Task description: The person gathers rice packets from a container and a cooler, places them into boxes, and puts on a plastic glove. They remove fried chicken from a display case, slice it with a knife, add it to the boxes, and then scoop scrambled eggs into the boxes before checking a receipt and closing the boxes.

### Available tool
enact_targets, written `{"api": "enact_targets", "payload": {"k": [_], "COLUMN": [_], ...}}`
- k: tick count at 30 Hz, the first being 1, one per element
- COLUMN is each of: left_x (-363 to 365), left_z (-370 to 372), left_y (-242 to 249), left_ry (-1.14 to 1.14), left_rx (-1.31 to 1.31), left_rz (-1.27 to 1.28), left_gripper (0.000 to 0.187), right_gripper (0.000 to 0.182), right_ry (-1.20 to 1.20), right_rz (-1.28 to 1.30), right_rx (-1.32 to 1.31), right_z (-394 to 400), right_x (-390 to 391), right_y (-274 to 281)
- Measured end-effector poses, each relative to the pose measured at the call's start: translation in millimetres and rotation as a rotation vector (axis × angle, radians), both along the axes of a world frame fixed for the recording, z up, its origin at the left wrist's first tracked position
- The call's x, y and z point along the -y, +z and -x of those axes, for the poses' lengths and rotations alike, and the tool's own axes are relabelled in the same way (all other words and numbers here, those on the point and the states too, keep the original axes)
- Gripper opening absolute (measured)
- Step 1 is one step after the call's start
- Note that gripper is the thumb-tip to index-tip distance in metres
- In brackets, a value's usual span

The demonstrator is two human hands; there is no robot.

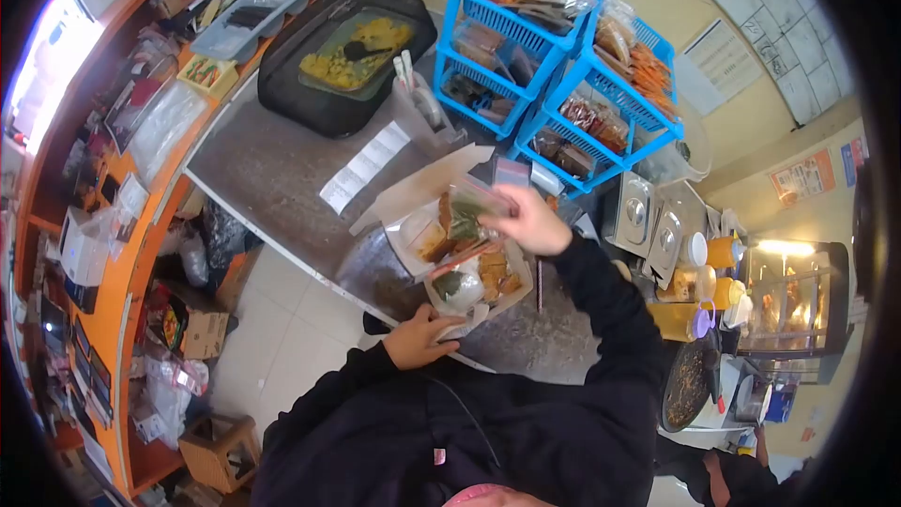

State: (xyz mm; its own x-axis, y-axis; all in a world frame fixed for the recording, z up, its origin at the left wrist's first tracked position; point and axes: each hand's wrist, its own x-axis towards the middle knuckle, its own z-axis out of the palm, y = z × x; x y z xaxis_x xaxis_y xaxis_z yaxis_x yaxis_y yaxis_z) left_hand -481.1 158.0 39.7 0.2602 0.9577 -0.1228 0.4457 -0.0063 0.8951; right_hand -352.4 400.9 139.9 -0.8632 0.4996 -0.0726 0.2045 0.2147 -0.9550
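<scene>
An open cardboard food box [511, 296] lies on the dark worktop, its lid [422, 183] tilted up at the back. Rice [460, 289], brown fried pieces [497, 274] and other food fill it. Over the box, my right hand [533, 221] pinches a small clear bag [466, 214] with something green in it. At the near edge of the box my left hand [420, 338] rests against the cardboard corner; whether its fingers grip the flap is hard to make out. A strip of white paper [364, 167] lies behind the box.
Blue stacked baskets [526, 33] of packets stand at the back. A black tray [282, 89] with yellow food is at back left, beside a cup of utensils [418, 113]. Steel lids [638, 211] and sauce bottles [676, 321] are on the right. Another person's arm [718, 479] shows lower right.
</scene>
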Motion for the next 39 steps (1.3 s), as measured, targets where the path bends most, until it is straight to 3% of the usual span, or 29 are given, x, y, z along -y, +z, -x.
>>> {"api": "enact_targets", "payload": {"k": [3,4,6,9,12,14,17,18,21,22,25,29,32,35,37,39], "left_x": [9,10,10,12,8,6,8,6,7,8,8,0,-6,-21,-30,-32], "left_z": [1,0,-2,-5,-5,-10,-15,-13,0,5,9,18,11,-6,-16,-26], "left_y": [-1,1,9,3,5,6,0,2,17,23,45,70,72,53,16,-3], "left_ry": [0.034,0.053,0.092,0.166,0.103,0.004,-0.009,0.009,0.080,0.086,0.076,-0.068,-0.205,-0.335,-0.241,-0.082], "left_rx": [0.036,0.053,0.064,0.050,-0.085,-0.198,-0.229,-0.219,-0.127,-0.091,0.034,0.166,0.358,0.292,0.199,-0.016], "left_rz": [-0.004,0.012,0.095,0.016,-0.137,-0.053,-0.069,-0.104,-0.161,-0.160,-0.142,-0.127,-0.094,-0.051,-0.116,-0.114], "left_gripper": [0.058,0.060,0.061,0.058,0.058,0.060,0.065,0.067,0.070,0.071,0.071,0.065,0.060,0.059,0.059,0.059], "right_gripper": [0.019,0.019,0.025,0.029,0.028,0.027,0.022,0.016,0.013,0.014,0.014,0.023,0.033,0.035,0.036,0.034], "right_ry": [0.197,0.240,0.281,0.343,0.340,0.319,0.307,0.321,0.321,0.298,0.192,0.141,0.287,0.378,0.410,0.457], "right_rz": [-0.037,-0.197,-0.056,0.119,0.299,0.319,0.218,0.049,0.060,0.129,0.265,0.290,0.172,0.131,0.161,-0.017], "right_rx": [0.271,0.353,0.383,0.457,0.446,0.471,0.503,0.516,0.320,0.382,0.125,-0.037,0.091,0.293,0.461,0.546], "right_z": [29,38,48,55,56,55,51,52,43,43,29,14,14,32,46,54], "right_x": [-19,-24,-25,-30,-32,-28,-32,-32,-37,-34,-37,-25,-31,-38,-41,-41], "right_y": [-10,-21,-48,-57,-49,-45,-63,-57,-54,-30,-24,21,2,-23,-43,-62]}}
